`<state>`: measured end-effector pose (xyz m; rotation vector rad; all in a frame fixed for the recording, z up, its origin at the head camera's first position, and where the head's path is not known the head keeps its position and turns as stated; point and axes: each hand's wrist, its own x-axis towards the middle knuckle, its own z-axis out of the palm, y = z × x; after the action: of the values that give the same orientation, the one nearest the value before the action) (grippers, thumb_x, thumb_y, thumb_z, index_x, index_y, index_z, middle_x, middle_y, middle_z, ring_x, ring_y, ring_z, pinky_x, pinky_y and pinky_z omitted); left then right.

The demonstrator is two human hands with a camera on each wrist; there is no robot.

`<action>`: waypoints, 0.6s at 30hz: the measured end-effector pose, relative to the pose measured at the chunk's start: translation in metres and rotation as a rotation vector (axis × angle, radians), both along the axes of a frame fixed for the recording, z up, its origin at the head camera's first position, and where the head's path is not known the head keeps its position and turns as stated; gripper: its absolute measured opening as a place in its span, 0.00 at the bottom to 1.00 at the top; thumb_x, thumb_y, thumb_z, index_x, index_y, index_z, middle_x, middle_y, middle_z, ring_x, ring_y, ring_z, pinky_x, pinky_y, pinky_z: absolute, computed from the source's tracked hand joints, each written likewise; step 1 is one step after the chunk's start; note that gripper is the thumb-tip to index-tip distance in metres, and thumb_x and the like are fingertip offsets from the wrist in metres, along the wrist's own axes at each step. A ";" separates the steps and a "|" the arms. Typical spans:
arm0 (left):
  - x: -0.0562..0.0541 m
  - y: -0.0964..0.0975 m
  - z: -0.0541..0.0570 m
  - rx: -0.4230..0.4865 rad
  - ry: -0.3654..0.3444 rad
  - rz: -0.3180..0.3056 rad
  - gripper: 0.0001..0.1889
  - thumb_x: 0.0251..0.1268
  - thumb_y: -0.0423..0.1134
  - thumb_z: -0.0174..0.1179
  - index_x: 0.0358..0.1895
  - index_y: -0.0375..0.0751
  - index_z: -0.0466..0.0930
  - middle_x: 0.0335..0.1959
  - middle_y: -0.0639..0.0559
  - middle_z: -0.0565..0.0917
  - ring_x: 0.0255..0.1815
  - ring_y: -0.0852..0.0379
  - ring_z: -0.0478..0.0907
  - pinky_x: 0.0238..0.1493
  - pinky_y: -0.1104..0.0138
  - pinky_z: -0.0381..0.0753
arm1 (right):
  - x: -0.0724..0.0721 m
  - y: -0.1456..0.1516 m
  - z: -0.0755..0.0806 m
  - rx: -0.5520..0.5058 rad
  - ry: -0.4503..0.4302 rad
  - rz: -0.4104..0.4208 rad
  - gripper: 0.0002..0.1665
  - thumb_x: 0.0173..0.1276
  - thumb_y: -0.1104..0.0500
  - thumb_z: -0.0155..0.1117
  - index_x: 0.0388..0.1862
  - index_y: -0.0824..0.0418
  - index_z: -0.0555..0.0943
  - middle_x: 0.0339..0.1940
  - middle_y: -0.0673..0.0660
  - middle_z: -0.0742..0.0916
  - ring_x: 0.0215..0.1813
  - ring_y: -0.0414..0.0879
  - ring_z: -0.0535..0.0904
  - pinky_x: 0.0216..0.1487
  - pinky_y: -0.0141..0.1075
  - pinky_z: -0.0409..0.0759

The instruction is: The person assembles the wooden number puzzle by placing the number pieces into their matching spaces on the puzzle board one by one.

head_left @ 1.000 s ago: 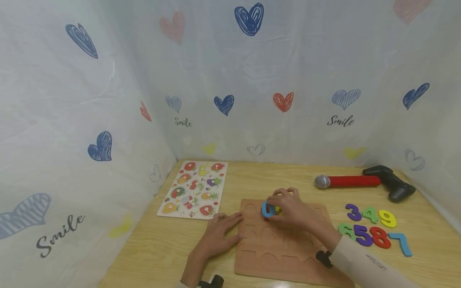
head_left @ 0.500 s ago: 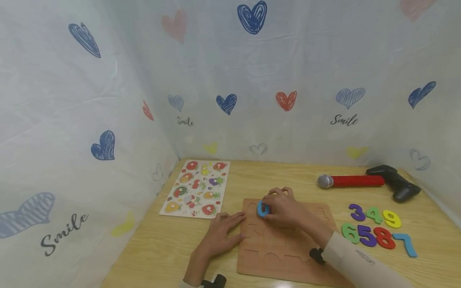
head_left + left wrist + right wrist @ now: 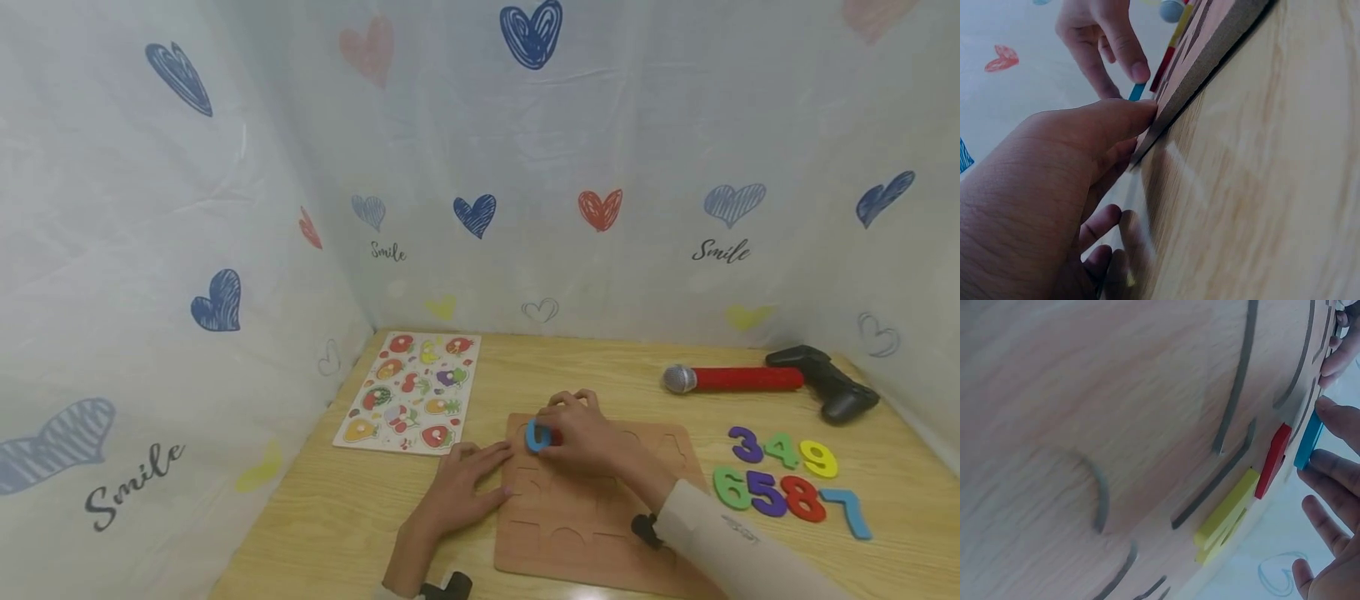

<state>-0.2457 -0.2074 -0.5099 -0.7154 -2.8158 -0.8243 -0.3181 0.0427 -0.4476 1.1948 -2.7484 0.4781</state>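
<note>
My right hand (image 3: 577, 433) pinches a blue number zero (image 3: 536, 436) over the top-left corner of a brown wooden number board (image 3: 555, 550). In the right wrist view, the blue zero (image 3: 1309, 440) is tilted between thumb and fingers, close over the board. Beside it on the board sit a red piece (image 3: 1272, 461) and a yellow piece (image 3: 1229, 515), both mostly hidden by the hand in the head view. My left hand (image 3: 459, 492) rests at the board's left edge; its thumb touches the rim in the left wrist view, with the other fingers loosely bent.
Right of the board lie several loose numbers, including a purple three (image 3: 746, 444), a red eight (image 3: 802, 498) and a blue seven (image 3: 847, 510). Behind them are a red microphone (image 3: 742, 379) and a black game controller (image 3: 832, 383). A fruit puzzle (image 3: 408, 392) lies back left.
My right hand has moved left with the blue zero, towards the board's top-left corner. The left hand stays at the board's edge. The head view has shifted slightly.
</note>
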 end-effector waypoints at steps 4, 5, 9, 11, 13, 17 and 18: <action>-0.001 0.000 -0.002 -0.008 -0.005 0.004 0.29 0.70 0.62 0.55 0.72 0.60 0.72 0.73 0.66 0.68 0.62 0.53 0.61 0.55 0.50 0.63 | -0.002 -0.003 -0.003 0.000 0.007 0.002 0.19 0.64 0.49 0.73 0.52 0.54 0.87 0.52 0.52 0.87 0.62 0.53 0.72 0.62 0.62 0.54; -0.001 0.000 -0.002 -0.007 -0.007 0.004 0.29 0.70 0.62 0.55 0.72 0.60 0.72 0.73 0.66 0.68 0.62 0.53 0.61 0.56 0.50 0.63 | -0.002 -0.004 -0.003 0.000 0.005 0.003 0.19 0.64 0.50 0.73 0.52 0.54 0.87 0.51 0.52 0.87 0.62 0.53 0.72 0.62 0.62 0.54; 0.000 0.001 -0.001 0.006 -0.016 0.007 0.29 0.70 0.62 0.56 0.72 0.60 0.72 0.73 0.65 0.69 0.62 0.52 0.61 0.56 0.49 0.63 | -0.003 -0.008 -0.004 0.007 -0.013 0.001 0.17 0.64 0.50 0.73 0.50 0.53 0.87 0.51 0.51 0.88 0.62 0.53 0.71 0.63 0.63 0.53; 0.000 0.001 -0.001 0.010 -0.019 0.009 0.29 0.70 0.62 0.56 0.72 0.61 0.72 0.73 0.65 0.69 0.62 0.52 0.61 0.56 0.49 0.63 | -0.004 -0.010 -0.005 0.017 -0.016 -0.002 0.16 0.64 0.50 0.73 0.49 0.53 0.87 0.51 0.51 0.88 0.62 0.53 0.71 0.63 0.62 0.53; -0.001 0.001 -0.001 0.007 -0.024 0.015 0.29 0.70 0.62 0.56 0.72 0.62 0.71 0.73 0.66 0.69 0.62 0.53 0.61 0.56 0.50 0.63 | -0.004 -0.012 -0.006 0.025 -0.014 -0.006 0.16 0.64 0.50 0.73 0.49 0.53 0.87 0.50 0.51 0.88 0.62 0.53 0.72 0.62 0.62 0.53; 0.000 0.000 -0.002 0.000 -0.025 0.022 0.29 0.70 0.63 0.55 0.72 0.63 0.71 0.73 0.67 0.68 0.62 0.54 0.61 0.57 0.50 0.63 | -0.005 -0.014 -0.006 0.028 -0.014 -0.006 0.15 0.64 0.50 0.73 0.48 0.52 0.87 0.50 0.50 0.88 0.62 0.53 0.72 0.62 0.62 0.53; 0.000 0.000 -0.001 0.002 -0.026 0.023 0.29 0.70 0.63 0.55 0.72 0.63 0.71 0.73 0.67 0.68 0.62 0.54 0.61 0.57 0.50 0.63 | -0.005 -0.014 -0.006 0.027 -0.015 -0.004 0.15 0.64 0.50 0.73 0.48 0.52 0.87 0.50 0.50 0.88 0.62 0.53 0.72 0.62 0.62 0.53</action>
<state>-0.2462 -0.2075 -0.5114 -0.6761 -2.8404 -0.8387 -0.3230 0.0288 -0.4541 1.1963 -2.7780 0.4521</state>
